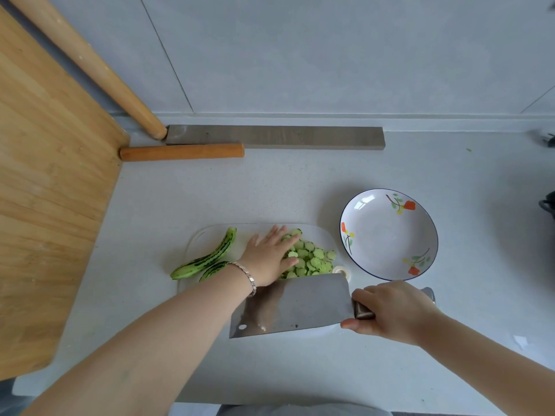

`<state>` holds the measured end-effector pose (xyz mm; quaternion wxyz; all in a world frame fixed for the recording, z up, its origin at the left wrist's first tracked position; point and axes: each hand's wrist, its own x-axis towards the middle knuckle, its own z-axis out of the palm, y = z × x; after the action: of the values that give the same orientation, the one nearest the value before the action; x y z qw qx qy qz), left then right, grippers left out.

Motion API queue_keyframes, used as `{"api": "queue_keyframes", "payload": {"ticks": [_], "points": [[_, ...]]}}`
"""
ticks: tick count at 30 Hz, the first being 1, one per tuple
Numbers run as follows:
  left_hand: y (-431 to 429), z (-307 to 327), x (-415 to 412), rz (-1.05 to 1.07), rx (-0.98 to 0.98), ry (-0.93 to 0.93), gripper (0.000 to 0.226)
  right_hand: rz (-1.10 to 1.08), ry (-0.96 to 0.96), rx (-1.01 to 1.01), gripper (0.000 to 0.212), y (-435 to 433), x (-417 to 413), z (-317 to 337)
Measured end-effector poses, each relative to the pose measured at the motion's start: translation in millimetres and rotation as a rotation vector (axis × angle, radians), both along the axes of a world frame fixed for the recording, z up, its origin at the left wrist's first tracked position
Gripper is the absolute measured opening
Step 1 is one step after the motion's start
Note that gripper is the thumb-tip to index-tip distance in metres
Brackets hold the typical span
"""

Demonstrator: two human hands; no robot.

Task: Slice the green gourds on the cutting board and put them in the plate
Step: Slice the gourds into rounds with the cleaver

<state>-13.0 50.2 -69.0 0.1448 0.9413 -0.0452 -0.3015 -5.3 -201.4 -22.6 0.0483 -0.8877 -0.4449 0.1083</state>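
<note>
counter [300,181]: pale grey | on it: cutting board [324,235], plate [389,234], wooden stick [181,151]

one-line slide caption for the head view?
Left hand gathers gourd slices toward cleaver held by right hand; floral plate empty.

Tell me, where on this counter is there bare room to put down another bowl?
Bare counter lies open between the grey strip at the wall and the cutting board, and to the right beyond the plate. The board is crowded: gourd halves, slices, left hand, cleaver held by the right hand.
</note>
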Motion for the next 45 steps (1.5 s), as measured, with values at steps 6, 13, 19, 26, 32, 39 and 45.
{"api": "queue_keyframes", "payload": {"ticks": [6, 13, 19, 26, 32, 39, 45], "points": [[46.1, 31.4, -4.0, 0.456, -0.207, -0.446, 0.027, -0.261, 0.150, -0.153, 0.044, -14.4, -5.7, 18.4], [79.9, 8.3, -66.6, 0.196, 0.122, -0.441, 0.037, -0.765, 0.620, 0.213, 0.050, 7.0, -24.2, 1.4], [69.4, -12.9, -69.8, -0.043, 0.294, -0.501, 0.049, -0.877, 0.786, 0.290, 0.050, 34.7, -28.7, 1.7], [65.2, 26.9, -66.2, -0.136, 0.301, -0.195, 0.031, -0.928, 0.861, 0.327, 0.050, 34.6, -39.4, 8.7], [80.1, 62.4, -90.7, 0.173, -0.143, -0.448, 0.030, -0.997, 0.949, 0.309, 0.050, 30.8, -42.7, 7.6], [58.0, -2.9, -146.9, -0.149, 0.079, -0.727, 0.040, -1.023, 1.168, 0.283, 0.051, 38.6, -53.2, 8.1], [49.7, -37.7, -175.3, -0.012, 0.189, -0.535, 0.036, -0.897, 1.155, 0.121, 0.051, 45.8, -65.4, -6.6]]}}
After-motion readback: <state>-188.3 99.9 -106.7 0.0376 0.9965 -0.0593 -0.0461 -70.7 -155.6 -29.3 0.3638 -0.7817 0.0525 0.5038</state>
